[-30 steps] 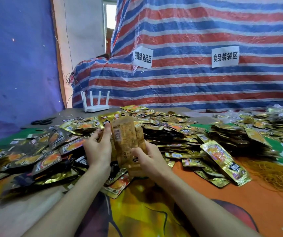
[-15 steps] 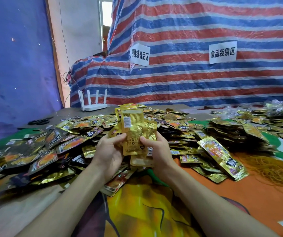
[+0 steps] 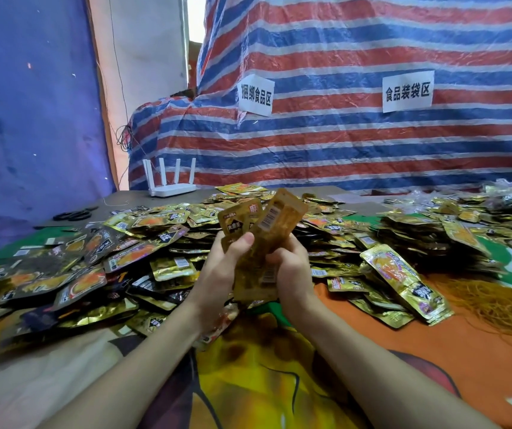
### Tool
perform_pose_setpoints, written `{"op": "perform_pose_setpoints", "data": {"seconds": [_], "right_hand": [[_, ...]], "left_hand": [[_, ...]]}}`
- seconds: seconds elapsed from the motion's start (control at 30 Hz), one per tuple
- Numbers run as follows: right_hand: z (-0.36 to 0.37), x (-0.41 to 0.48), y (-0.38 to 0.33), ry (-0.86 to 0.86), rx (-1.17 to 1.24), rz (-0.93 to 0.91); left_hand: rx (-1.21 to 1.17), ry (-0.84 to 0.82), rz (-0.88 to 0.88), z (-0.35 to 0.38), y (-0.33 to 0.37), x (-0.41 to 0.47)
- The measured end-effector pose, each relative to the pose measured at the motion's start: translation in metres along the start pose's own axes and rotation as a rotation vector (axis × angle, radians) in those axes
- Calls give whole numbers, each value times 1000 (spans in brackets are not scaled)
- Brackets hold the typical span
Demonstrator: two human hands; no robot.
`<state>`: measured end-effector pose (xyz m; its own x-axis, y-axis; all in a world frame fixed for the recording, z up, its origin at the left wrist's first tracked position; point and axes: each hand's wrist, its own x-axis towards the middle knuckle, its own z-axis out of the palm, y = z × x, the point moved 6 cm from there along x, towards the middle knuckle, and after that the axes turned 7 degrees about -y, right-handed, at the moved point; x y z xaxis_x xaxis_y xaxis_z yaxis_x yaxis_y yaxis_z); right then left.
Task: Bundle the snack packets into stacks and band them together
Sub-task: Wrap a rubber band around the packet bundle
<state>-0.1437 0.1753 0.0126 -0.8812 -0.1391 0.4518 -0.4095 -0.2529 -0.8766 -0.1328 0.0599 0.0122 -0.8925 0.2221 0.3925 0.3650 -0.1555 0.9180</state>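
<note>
Both hands hold one small stack of gold snack packets [image 3: 271, 226] upright above the table's middle. My left hand [image 3: 222, 270] grips the stack's left side, thumb up over the front packets. My right hand [image 3: 291, 270] closes around its lower right edge. The top packets fan out and lean to the right, a barcode facing me. A big loose heap of gold and black packets [image 3: 99, 264] spreads over the table to the left and behind the hands. A tangle of orange rubber bands [image 3: 490, 305] lies at the right.
A few loose packets [image 3: 403, 280] lie right of my hands, and dark piled stacks [image 3: 428, 239] stand behind them. A white router [image 3: 172, 184] and black scissors [image 3: 73, 215] sit at the back left. A striped tarp wall with paper signs rises behind the table's colourful cloth [image 3: 264, 382].
The stack has tilted from upright to leaning right, with its top packets fanned apart. My hands have closed in lower around its base, and the view has drifted slightly.
</note>
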Motion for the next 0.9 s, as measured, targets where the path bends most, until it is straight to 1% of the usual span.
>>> {"op": "perform_pose_setpoints", "data": {"seconds": [0.07,0.1,0.17,0.2,0.33,0.4,0.47,0.5,0.53,0.6,0.63,0.7,0.8,0.87,0.9], "right_hand": [[-4,1,-1,21,-7,12],[-5,1,-1,32,-10,26],[-8,2,-1,53,-8,59],[-8,2,0,60,-9,68],[-10,4,1,87,-18,101],[-8,4,2,55,-3,92],[-3,4,4,17,29,85],[-1,4,5,-2,37,80],[1,4,6,-20,38,71],[4,4,9,-46,46,63],[6,4,9,-56,69,62],[9,4,9,-75,118,67],[14,4,9,-204,168,133],[14,3,8,-291,122,173],[12,2,4,-295,60,162]], "left_hand": [[60,-83,-29,7,-4,-2],[120,-97,-51,8,-6,-1],[261,-62,-79,5,-8,0],[288,-54,-84,4,-9,0],[136,-122,-121,10,-13,-1],[194,-75,-140,8,-15,0],[361,27,-92,1,-12,1],[380,75,-46,-1,-10,0],[336,99,1,-1,-8,-1],[234,80,53,-1,-7,-1],[224,50,77,0,-6,0],[279,-10,128,2,-2,-1],[260,9,161,-1,1,-2],[241,-20,158,0,2,-3],[236,-45,148,2,3,-2]]}}
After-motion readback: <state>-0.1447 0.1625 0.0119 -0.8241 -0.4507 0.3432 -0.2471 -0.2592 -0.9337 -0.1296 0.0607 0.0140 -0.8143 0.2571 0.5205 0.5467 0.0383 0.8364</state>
